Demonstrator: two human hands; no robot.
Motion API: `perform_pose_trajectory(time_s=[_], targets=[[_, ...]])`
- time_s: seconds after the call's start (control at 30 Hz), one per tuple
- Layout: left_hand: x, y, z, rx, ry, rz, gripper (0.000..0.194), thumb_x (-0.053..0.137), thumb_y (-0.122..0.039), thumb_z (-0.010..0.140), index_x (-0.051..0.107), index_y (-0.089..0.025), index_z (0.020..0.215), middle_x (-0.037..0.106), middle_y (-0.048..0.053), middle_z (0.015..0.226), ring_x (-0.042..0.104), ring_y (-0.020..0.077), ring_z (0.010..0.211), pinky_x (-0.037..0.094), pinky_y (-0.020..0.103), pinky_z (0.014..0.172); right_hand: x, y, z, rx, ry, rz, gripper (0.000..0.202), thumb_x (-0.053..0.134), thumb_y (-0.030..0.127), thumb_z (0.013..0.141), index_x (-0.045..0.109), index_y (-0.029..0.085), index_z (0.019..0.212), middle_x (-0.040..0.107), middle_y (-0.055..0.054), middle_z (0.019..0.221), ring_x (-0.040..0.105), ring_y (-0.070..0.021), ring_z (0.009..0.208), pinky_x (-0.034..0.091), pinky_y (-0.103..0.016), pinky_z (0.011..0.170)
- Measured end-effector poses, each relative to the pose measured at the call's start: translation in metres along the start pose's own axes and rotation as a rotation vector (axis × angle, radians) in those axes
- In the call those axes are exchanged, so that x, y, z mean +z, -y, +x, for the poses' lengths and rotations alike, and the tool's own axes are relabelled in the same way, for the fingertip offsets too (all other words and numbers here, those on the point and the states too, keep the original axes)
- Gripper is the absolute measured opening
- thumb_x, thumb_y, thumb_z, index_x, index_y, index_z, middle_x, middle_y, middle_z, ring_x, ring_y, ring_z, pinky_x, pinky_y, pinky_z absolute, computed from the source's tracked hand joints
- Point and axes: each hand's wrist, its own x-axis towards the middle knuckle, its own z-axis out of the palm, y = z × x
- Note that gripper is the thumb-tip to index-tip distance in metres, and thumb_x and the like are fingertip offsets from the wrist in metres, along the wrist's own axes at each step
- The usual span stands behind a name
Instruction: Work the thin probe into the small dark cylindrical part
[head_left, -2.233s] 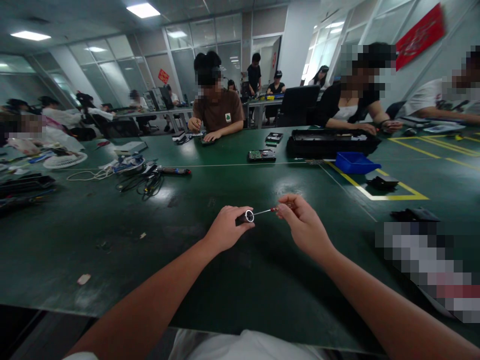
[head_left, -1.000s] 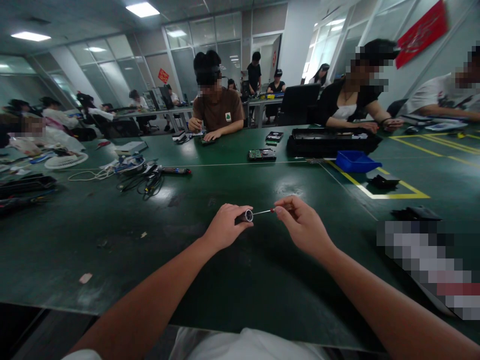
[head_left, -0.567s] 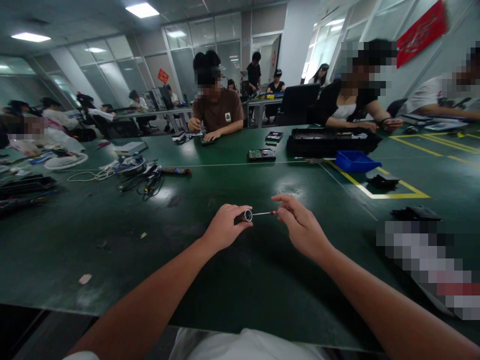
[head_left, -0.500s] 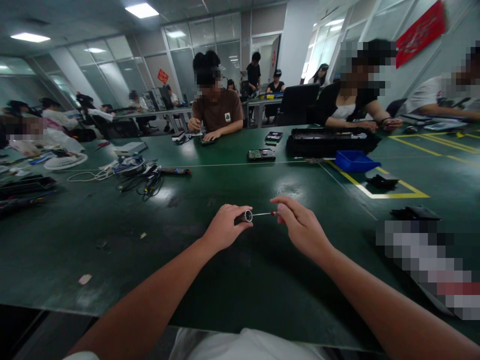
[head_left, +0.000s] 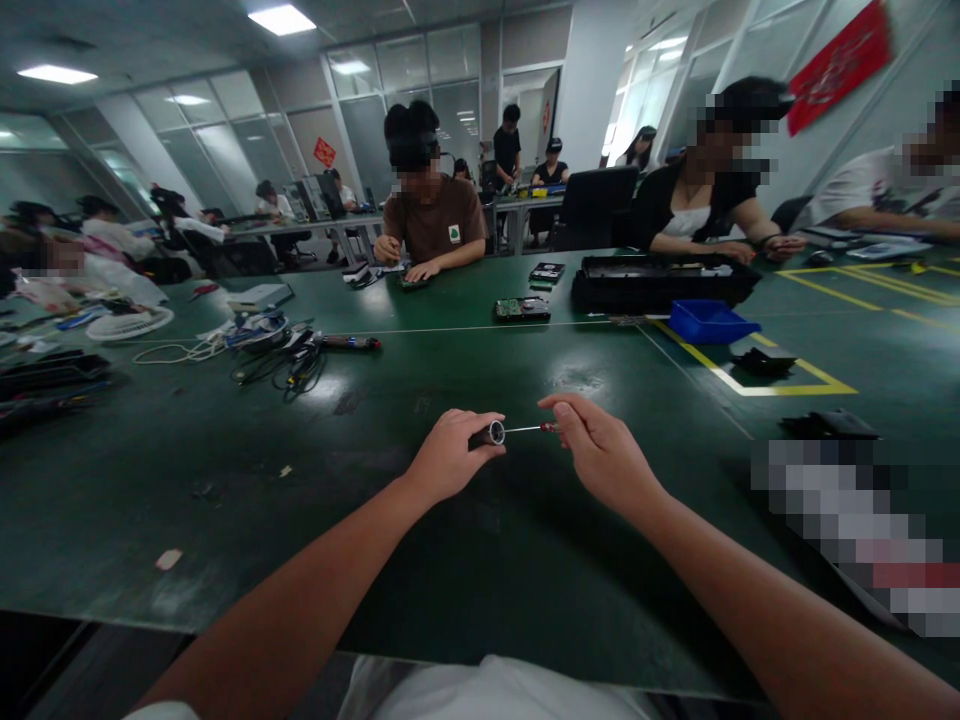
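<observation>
My left hand (head_left: 448,457) is closed around a small dark cylinder (head_left: 496,433) with a pale ring at its open end, which faces right. Its kind I cannot make out, since the fingers hide most of it. My right hand (head_left: 600,440) grips the red handle of a screwdriver (head_left: 525,429) between thumb and fingers, the index finger stretched along above it. The thin metal shaft points left, and its tip meets or enters the ringed end of the cylinder. Both hands are held over the green table (head_left: 450,590).
Cables and a dark rod-like tool (head_left: 349,342) lie at left. Ahead are a hard drive (head_left: 523,309), a long black housing (head_left: 664,285) and a blue tray (head_left: 712,322). Black parts (head_left: 829,425) and a blurred-out object (head_left: 862,540) lie right. Co-workers sit across the table.
The fingers of my right hand have shifted slightly on the screwdriver handle. My left hand and the cylinder stay in place.
</observation>
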Motion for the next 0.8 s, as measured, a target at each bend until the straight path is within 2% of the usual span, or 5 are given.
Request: perform_pose_trajectory(time_s=[0.13,0.3,0.5,0.63,0.8], targets=[[0.0,0.0,0.001,-0.002,-0.002,0.003,0.039,0.071,-0.03,0.086,0.064,-0.027,0.125,0.068,0.002,0.106,0.057,0.0219,0.101,0.043,0.039,0.094,0.003,-0.003,-0.001,-0.008,-0.035,0.126,0.028,0.045,0.036,0.097,0.05,0.024,0.121,0.061,-0.003,0.085,0.061,-0.0209,0.078,0.047,-0.036,0.072],[0.0,-0.003,0.0,-0.035,-0.03,0.003,0.04,0.071,-0.032,0.087,0.063,-0.026,0.126,0.068,0.003,0.105,0.059,0.0221,0.098,0.045,0.039,0.092,0.007,-0.004,0.002,0.038,-0.09,0.327,0.023,0.058,0.041,0.09,0.057,0.022,0.104,0.064,-0.005,0.089,0.062,-0.021,0.082,0.05,-0.039,0.078],[-0.006,-0.008,0.002,0.127,-0.022,0.119,0.039,0.068,-0.028,0.089,0.061,-0.025,0.127,0.067,0.004,0.114,0.057,0.0216,0.106,0.041,0.042,0.101,0.009,-0.013,0.012,0.315,-0.172,0.839,0.026,0.064,0.047,0.085,0.062,0.022,0.084,0.058,0.001,0.072,0.056,-0.0153,0.065,0.054,-0.034,0.068],[-0.007,-0.002,0.005,0.04,0.002,0.127,0.038,0.068,-0.03,0.089,0.062,-0.024,0.126,0.068,0.004,0.106,0.057,0.0213,0.1,0.044,0.042,0.099,0.009,-0.02,0.013,0.319,-0.243,0.755,0.024,0.062,0.045,0.089,0.062,0.021,0.087,0.059,0.0,0.076,0.057,-0.0147,0.068,0.054,-0.032,0.068],[-0.004,0.002,0.003,0.032,0.041,0.112,0.04,0.068,-0.033,0.089,0.061,-0.026,0.128,0.067,0.005,0.107,0.057,0.0225,0.102,0.043,0.043,0.098,0.01,-0.014,0.007,0.173,-0.211,0.558,0.027,0.053,0.047,0.094,0.061,0.021,0.095,0.062,-0.002,0.082,0.06,-0.0165,0.073,0.052,-0.036,0.073]])
